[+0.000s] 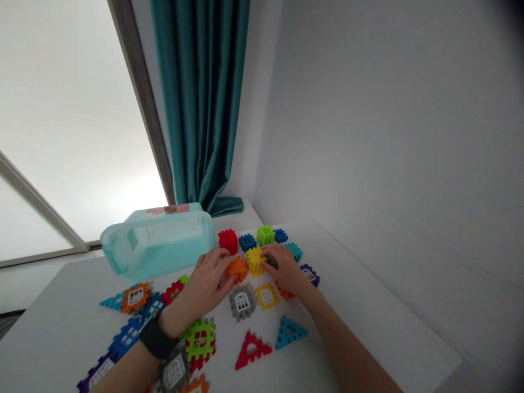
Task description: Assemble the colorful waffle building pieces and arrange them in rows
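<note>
My left hand (210, 281) is closed around an orange stack of interlocking toy tiles (236, 269), thumb on the near side. Just beside it stands a yellow tile stack (256, 262). My right hand (285, 268) touches that stack's right side with its fingertips. Between its thumb and fingers is a dark grey tile piece (272, 261), partly hidden. Behind both hands are a red stack (228, 240), a green stack (266, 235) and a dark blue stack (247, 242). In front lie a grey window tile (242, 302) and a yellow window tile (267, 296).
A translucent teal bin (164, 245) stands at the back left, its lid (164, 210) behind it. A red triangle (251, 349) and a blue triangle (290, 332) lie near the front. More tiles surround my left forearm. A teal curtain (200, 98) and a wall bound the table (352, 295).
</note>
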Demonstrator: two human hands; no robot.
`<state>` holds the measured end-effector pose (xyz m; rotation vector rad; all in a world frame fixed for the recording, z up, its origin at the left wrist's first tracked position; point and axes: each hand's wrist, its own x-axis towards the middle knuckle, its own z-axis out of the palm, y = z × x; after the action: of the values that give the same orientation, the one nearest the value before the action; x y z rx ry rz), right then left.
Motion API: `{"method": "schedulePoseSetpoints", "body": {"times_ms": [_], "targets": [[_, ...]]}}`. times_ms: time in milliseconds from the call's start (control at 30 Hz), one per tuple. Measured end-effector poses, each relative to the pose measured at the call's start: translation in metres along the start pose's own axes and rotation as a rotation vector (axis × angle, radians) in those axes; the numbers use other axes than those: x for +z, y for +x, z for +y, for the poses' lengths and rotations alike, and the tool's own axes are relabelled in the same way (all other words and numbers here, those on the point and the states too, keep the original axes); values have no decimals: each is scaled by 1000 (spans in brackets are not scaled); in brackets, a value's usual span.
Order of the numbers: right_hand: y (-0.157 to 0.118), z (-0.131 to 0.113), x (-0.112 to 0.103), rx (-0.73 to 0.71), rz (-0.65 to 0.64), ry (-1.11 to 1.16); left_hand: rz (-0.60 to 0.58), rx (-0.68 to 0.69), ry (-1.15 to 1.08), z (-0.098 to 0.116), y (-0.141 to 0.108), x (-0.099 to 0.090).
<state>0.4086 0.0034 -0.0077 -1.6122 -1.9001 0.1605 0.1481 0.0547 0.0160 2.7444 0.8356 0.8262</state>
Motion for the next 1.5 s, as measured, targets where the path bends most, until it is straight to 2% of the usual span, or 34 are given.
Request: {"method": "schedulePoseSetpoints", "body": {"times_ms": [700,967,1267,1500], "targets": [[-3,-7,0,-70,46,-59,-31,-8,15,5,0,-6],[-5,-18,-2,-165,36,-82,-39,-3,19,6,1,-7],[-7,-25,-6,-165,46,-80,-74,-6,13,6,1,-11],[-10,-43,-4,-194,55,-47,-57,4,38,8,-4,-21]]}}
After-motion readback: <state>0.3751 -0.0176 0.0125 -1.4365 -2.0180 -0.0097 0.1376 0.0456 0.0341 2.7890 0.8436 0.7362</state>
